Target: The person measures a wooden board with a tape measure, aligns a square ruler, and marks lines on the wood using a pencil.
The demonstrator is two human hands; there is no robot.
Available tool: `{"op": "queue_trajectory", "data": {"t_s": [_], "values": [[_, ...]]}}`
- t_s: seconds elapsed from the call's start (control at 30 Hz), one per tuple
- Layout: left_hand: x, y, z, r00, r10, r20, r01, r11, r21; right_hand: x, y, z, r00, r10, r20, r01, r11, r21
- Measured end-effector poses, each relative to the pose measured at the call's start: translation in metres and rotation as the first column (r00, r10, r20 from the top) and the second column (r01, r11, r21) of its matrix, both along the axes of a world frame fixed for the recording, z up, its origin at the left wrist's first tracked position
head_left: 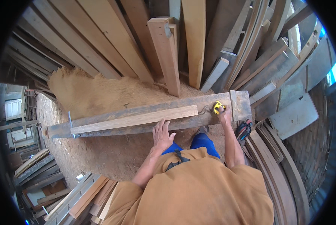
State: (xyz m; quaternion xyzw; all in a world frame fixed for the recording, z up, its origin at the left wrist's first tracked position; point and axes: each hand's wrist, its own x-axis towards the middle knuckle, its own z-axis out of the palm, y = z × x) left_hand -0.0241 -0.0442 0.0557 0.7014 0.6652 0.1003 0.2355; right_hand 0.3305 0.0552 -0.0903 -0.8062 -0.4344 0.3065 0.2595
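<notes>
A long pale wooden board (pixel 138 119) lies along a dark, worn wooden bench (pixel 209 100) in front of me. My left hand (pixel 161 135) has its fingers spread at the board's near edge; whether the fingertips touch it I cannot tell. To the right of the board's end, my right hand (pixel 224 114) is closed around a yellow and black tape measure (pixel 217 107), just over the bench top. A thin, dark curved shape lies between the tape measure and the board's end.
Many planks (pixel 192 41) lean upright beyond the bench, with a sawdust heap (pixel 85 90) at their foot. A thin upright metal piece (pixel 70 122) stands at the bench's left end. Beside my right forearm sits a dark power tool or similar object (pixel 243 130). Stacked boards (pixel 89 197) lie at lower left.
</notes>
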Motion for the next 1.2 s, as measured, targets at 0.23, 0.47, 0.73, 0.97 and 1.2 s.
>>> {"op": "queue_trajectory", "data": {"t_s": [0.23,0.47,0.73,0.97,1.2], "values": [[-0.075,-0.018,0.011,0.966,0.242,0.087,-0.235,0.969,-0.081,-0.008,0.005,0.003,0.987,0.038,0.157,0.016,0.944,-0.329],[-0.251,-0.044,-0.026,0.456,0.799,0.391,-0.824,0.546,-0.154,-0.032,-0.021,0.084,0.892,0.16,0.423,-0.114,0.985,-0.132],[-0.587,-0.151,-0.128,-0.482,0.724,0.494,-0.869,-0.325,-0.373,-0.292,0.016,0.148,0.736,0.67,0.101,-0.632,0.732,-0.254],[-0.714,-0.114,-0.126,-0.622,0.728,0.287,-0.746,-0.441,-0.499,-0.368,-0.004,0.133,0.588,0.796,0.143,-0.689,0.585,-0.428],[-0.792,-0.126,-0.136,-0.731,0.478,0.487,-0.671,-0.374,-0.641,-0.376,0.009,0.13,0.58,0.803,0.135,-0.652,0.557,-0.515]]}}
